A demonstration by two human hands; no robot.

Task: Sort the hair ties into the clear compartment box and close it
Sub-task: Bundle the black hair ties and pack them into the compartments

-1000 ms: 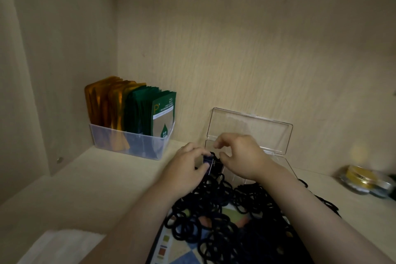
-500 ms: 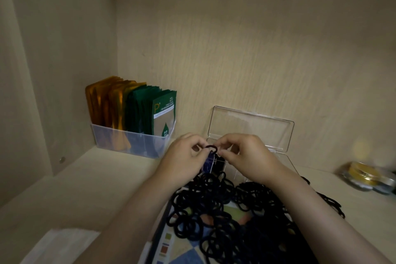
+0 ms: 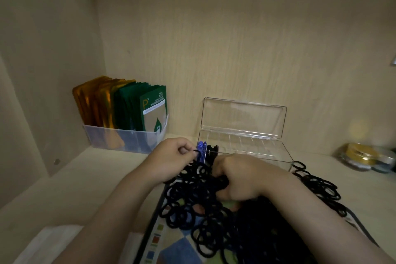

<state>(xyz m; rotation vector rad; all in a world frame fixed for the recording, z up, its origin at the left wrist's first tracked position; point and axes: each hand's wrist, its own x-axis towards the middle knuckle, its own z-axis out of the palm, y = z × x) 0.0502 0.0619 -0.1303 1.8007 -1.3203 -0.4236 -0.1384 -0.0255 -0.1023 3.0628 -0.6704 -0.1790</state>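
Possibly left hand point(image 3: 171, 159) pinching one tie point(image 3: 195, 152), right hand point(image 3: 237, 178) clutching the tangled pile point(image 3: 203, 210), drags extras into the box point(image 3: 246, 146).

Two bare hands are shown: the left hand point(image 3: 171, 159) and the right hand point(image 3: 237, 178). Behind each hand a forearm is seen, the left forearm point(image 3: 115, 203) and the right forearm point(image 3: 317, 210), both uncovered as far as they are seen. Finer marks cannot be told in the dim light.
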